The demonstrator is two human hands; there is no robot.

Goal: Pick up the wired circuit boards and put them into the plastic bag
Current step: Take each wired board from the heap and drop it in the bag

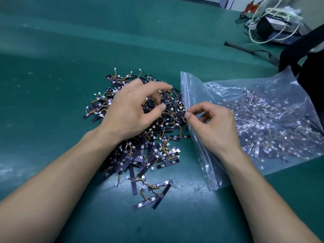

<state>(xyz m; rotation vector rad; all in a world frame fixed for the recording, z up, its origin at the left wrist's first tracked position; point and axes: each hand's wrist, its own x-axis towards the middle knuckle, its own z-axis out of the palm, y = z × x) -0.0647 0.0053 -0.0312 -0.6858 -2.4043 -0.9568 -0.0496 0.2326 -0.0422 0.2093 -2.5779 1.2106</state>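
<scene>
Starting with the wired circuit boards [140,151], where do they lie? asks one.

In a tangled heap at the centre of the frame, says the other, with a few strays [152,192] below it towards the bottom edge. They are slim dark strips with short wire tails, and their long axes point every way.

And the hands?

The left hand [129,111] is right over the upper part of the heap, fingers curled down among the strips, thumb and forefinger a little parted. Whether it has closed on any boards I cannot tell. The right hand [213,127] pinches the rim of the plastic bag [192,88] between thumb and forefinger, just beside the heap's right edge.

So what does the next move turn on?

The bag's mouth. Its zip edge runs from upper centre down towards lower right of centre, and the opening faces left, at the heap (a good many boards already lie inside). As I judge it, the left hand is nearer to both heap and mouth, so a handful need only travel rightward across a small gap while the right hand holds the rim up.

And round about?

All of it lies on a green mat [70,67]. In the upper right corner are a coil of white cable [275,10] over a dark box [270,30], a black strap [245,49] and, at the right edge, a dark bag [313,71].
</scene>
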